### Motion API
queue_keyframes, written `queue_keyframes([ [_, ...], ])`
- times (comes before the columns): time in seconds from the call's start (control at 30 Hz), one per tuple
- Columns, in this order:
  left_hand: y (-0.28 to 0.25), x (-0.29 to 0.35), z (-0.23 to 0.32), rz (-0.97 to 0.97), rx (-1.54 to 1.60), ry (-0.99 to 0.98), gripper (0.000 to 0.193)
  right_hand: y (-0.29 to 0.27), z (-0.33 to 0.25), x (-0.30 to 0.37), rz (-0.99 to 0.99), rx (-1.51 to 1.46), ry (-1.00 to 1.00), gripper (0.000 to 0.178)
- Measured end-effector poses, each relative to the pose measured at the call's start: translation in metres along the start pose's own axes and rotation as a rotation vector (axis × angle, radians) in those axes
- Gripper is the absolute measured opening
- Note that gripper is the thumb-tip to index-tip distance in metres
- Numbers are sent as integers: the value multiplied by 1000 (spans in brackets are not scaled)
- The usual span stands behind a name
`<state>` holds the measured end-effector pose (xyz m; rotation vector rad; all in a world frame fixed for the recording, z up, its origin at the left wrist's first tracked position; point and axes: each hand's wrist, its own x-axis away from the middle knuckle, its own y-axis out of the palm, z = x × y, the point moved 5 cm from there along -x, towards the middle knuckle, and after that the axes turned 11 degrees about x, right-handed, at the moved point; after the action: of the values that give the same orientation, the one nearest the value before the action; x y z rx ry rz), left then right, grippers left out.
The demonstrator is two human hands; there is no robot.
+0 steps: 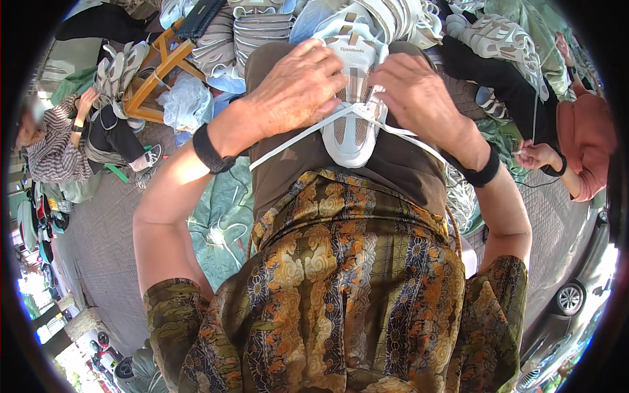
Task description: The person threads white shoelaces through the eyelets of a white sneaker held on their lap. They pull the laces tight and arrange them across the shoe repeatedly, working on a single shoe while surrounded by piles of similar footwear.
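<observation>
namely: one shoe (pixel 357 82), single, resting on the lap, on brown trousers (pixel 282 180), between the two hands and just beside both.

orientation: long axis running straight out from the body; toe toward the wearer, tongue (pixel 354 54) toward the far end, upper facing up.

left hand (pixel 298 88): at the shoe's left edge, fingers bent, their tips reaching over the side of the lacing area; thumb and fingers drawn close together. whether lace is pinched between them, cannot tell.

right hand (pixel 419 92): at the right edge, level with its partner, fingers curled inward; closed on lace or merely touching the edge, cannot tell. neither hand clearly nearer; the left seems to reach slightly further over the midline.

lace (pixel 288 145): white, flat-looking, crossing the shoe above the toe; one long loose tail slanting down to the left over the thigh, another running out to the right below the right hand. eyelets higher up appear unlaced, as far as the fingers allow a view.

appearance: white to pale grey upper, tan-brown panels at the toe, brown strip down the tongue, small printed mark near its top, pale rounded toe rim.
</observation>
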<state>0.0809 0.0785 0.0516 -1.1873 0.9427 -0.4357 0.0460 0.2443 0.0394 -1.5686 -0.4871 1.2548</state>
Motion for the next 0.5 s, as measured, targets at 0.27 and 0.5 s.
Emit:
queue_keyframes([
  [0.27,12,-10,-12,-266,103,48,21,17,6,-14,-153,0,-294,29],
  [0.5,20,-11,-17,-348,164,73,9,25,5,-15,-188,-42,-420,26],
])
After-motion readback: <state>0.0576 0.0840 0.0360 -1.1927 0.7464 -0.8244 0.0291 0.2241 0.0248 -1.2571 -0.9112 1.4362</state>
